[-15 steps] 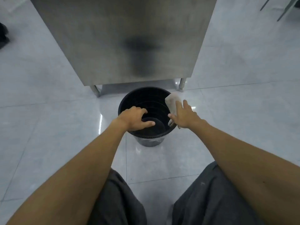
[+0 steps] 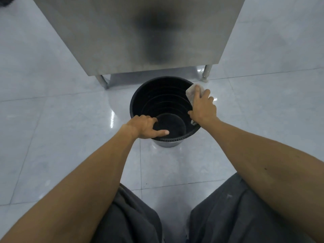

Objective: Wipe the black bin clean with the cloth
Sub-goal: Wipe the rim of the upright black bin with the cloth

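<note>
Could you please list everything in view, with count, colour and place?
bin: one, black, on the floor below the cabinet.
cloth: one, whitish, on the bin's right rim under the right hand.
cabinet: one, steel, on legs behind the bin.
floor: pale glossy tiles.
dark object: one, top left corner, unclear.
left hand: gripping the bin's near rim.
right hand: pressing the cloth on the rim.
shorts: dark grey, bottom.
</note>
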A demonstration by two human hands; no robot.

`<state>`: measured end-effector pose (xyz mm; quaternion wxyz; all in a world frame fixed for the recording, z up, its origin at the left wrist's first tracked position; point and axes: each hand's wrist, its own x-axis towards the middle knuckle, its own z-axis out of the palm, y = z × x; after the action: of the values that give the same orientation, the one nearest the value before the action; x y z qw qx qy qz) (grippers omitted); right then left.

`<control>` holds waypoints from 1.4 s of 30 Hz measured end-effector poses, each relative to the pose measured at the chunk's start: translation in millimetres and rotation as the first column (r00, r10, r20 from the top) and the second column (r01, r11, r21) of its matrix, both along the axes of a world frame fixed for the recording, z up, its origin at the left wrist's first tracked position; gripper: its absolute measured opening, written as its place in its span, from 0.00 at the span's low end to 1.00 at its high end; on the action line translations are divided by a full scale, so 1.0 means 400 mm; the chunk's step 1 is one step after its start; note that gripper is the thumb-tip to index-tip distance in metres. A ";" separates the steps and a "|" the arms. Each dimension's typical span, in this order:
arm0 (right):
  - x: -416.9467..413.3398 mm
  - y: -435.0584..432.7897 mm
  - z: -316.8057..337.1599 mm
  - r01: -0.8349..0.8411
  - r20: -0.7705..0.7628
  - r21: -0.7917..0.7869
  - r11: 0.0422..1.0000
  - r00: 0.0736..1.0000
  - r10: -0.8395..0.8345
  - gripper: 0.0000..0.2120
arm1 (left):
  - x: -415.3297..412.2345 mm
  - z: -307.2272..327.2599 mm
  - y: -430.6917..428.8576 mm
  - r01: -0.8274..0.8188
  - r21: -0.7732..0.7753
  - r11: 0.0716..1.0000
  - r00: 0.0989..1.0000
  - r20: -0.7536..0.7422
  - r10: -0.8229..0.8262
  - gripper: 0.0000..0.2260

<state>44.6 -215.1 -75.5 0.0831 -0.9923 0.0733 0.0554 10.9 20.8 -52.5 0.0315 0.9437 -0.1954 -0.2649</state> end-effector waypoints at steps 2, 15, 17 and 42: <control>0.004 -0.001 -0.005 0.014 0.019 -0.021 1.000 1.000 -0.013 0.50 | -0.005 0.000 -0.002 0.004 0.036 0.999 0.999 -0.032 -0.002 0.40; -0.006 -0.001 0.013 0.145 0.009 0.090 0.985 0.989 -0.146 0.43 | -0.039 0.003 -0.024 0.077 -0.117 0.990 0.963 -0.248 -0.104 0.24; -0.009 -0.004 0.022 0.157 0.012 0.105 0.982 0.987 -0.159 0.42 | -0.040 0.006 -0.034 0.100 -0.121 0.988 0.966 -0.227 -0.125 0.22; -0.086 -0.057 0.190 0.006 0.360 0.206 0.979 0.929 -0.081 0.20 | -0.060 0.141 -0.083 -0.010 -0.255 0.967 1.000 -0.019 0.006 0.25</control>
<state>10.0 -237.8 0.5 0.1963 -0.9698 0.0725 -0.1256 -13.1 -12.3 3.7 0.1554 0.9302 -0.2237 -0.2460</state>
